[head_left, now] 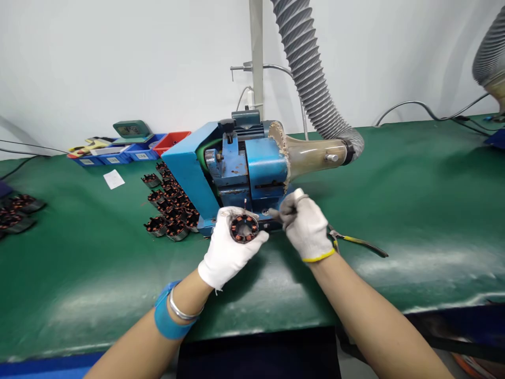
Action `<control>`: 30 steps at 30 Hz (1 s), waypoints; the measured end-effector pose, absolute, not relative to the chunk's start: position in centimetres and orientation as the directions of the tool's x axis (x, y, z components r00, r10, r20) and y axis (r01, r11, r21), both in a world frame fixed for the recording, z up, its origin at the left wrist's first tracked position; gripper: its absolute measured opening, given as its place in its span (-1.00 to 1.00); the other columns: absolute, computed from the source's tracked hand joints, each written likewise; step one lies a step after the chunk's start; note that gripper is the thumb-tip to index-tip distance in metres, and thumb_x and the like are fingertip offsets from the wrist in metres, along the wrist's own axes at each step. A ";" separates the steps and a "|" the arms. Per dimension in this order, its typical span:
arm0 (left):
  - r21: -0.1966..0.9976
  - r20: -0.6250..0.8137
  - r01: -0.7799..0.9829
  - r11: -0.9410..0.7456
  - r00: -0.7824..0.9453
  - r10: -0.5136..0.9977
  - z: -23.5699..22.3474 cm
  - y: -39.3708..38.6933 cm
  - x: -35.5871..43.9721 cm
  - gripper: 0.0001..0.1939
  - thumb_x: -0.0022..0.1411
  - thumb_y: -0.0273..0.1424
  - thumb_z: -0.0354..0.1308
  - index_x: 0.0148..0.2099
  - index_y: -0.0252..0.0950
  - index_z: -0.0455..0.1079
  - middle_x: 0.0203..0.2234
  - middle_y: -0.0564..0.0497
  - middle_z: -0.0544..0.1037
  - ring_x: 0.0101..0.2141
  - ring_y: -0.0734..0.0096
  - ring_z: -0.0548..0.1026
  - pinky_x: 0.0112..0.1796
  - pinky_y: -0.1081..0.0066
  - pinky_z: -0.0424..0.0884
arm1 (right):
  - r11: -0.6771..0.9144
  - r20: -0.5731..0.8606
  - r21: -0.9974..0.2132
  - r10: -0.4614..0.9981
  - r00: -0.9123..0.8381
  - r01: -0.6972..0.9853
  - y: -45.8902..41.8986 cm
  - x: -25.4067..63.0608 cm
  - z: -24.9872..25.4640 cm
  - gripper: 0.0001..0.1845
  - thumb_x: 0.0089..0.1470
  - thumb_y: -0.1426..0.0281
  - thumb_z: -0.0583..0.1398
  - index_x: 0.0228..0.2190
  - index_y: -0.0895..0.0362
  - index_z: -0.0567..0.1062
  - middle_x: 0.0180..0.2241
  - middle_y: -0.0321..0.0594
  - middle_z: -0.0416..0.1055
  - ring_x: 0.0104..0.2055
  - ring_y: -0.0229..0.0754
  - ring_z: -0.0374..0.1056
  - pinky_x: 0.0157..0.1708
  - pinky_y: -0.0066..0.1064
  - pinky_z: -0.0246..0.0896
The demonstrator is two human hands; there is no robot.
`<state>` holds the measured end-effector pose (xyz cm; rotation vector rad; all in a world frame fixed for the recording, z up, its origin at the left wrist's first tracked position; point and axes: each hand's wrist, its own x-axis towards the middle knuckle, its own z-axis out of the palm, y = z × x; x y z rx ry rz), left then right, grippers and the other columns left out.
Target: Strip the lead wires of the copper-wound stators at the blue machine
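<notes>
My left hand (231, 247), in a white glove, is wrapped round a motor stator (233, 229), a dark ring with copper coils inside. The ring's open face points up at me, and a short thin wire stands up behind it. To its right is my gloved right hand (305, 221), with the fingers curled together and the fingertips blurred; whether they pinch something is hidden. Both hands are at the front base of a blue belt-driven machine (268, 160). Beside my right wrist lie pliers (365, 244) with yellow-edged handles.
Several more stators (169, 202) stand left of the machine, others (19, 210) at the far left. Blue bins (144, 152), a red bin (173, 141) and a paper slip (114, 179) lie behind. A grey hose (311, 68) joins the machine's funnel (311, 154). Green mat (426, 210) covers the bench.
</notes>
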<state>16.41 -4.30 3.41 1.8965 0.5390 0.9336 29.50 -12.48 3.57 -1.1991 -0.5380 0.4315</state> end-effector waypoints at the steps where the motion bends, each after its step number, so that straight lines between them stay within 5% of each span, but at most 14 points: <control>1: 0.882 0.372 0.013 -0.471 0.592 0.715 3.3 -4.3 16.3 -0.43 -0.07 -0.28 0.36 -0.06 -0.22 0.15 -0.20 -0.05 0.50 -0.17 0.26 0.54 -0.06 0.19 0.47 | 0.331 0.114 -0.939 0.547 0.829 -0.090 -12.3 29.6 3.6 -0.55 0.20 0.06 -0.05 -0.58 0.06 0.23 -0.69 -0.44 0.10 -0.69 -0.35 0.07 -0.45 -0.32 0.39; 5: 0.872 0.333 0.065 -0.485 0.648 0.685 2.7 -4.0 16.1 -0.30 0.11 -0.21 0.23 0.22 -0.21 0.03 0.03 -0.15 0.43 0.00 0.21 0.49 0.06 0.18 0.42 | 0.259 0.142 -0.966 0.602 0.785 -0.024 -12.1 28.3 3.0 -0.62 0.05 0.03 0.16 -0.39 0.11 0.41 -0.44 -0.24 0.41 -0.42 -0.21 0.39 -0.27 -0.26 0.44; 10: 0.682 0.555 0.061 -0.729 0.605 0.570 2.2 -3.9 16.6 -0.36 0.09 -0.25 0.25 0.17 -0.28 0.13 0.05 -0.19 0.41 0.03 0.16 0.47 0.05 0.16 0.44 | 0.315 0.375 -0.926 0.718 0.587 0.206 -12.2 26.5 2.0 -0.21 -0.24 0.05 0.37 0.00 0.13 0.36 0.02 -0.04 0.36 0.07 0.03 0.34 0.11 -0.15 0.28; 17: 0.492 0.694 0.103 -0.864 0.553 0.461 2.7 -3.7 18.5 -0.43 0.01 -0.47 0.20 0.10 -0.31 0.20 -0.08 -0.15 0.45 -0.08 0.22 0.51 -0.07 0.24 0.50 | 0.377 0.331 -0.924 0.716 0.615 0.058 -10.8 27.7 2.3 -0.28 -0.23 0.18 0.37 -0.02 0.13 0.33 0.00 -0.06 0.41 0.02 -0.01 0.39 0.10 -0.15 0.30; 22: 0.478 0.689 0.128 -0.869 0.559 0.462 3.4 -3.8 19.6 -0.46 0.00 -0.48 0.18 0.08 -0.33 0.25 -0.12 -0.13 0.46 -0.12 0.24 0.53 -0.09 0.26 0.50 | 0.446 0.330 -0.895 0.679 0.656 -0.011 -10.5 28.1 2.3 -0.42 -0.18 0.20 0.33 -0.11 0.10 0.35 -0.13 -0.14 0.47 -0.08 -0.06 0.42 0.02 -0.15 0.34; 30: 0.494 0.677 0.085 -0.865 0.587 0.444 3.6 -4.3 20.4 -0.47 0.00 -0.48 0.18 0.08 -0.32 0.26 -0.12 -0.12 0.45 -0.10 0.23 0.50 -0.05 0.23 0.47 | 0.431 0.297 -0.902 0.643 0.706 -0.013 -11.3 28.2 2.7 -0.43 -0.18 0.22 0.32 -0.11 0.12 0.34 -0.08 -0.09 0.44 -0.04 -0.05 0.40 0.04 -0.16 0.32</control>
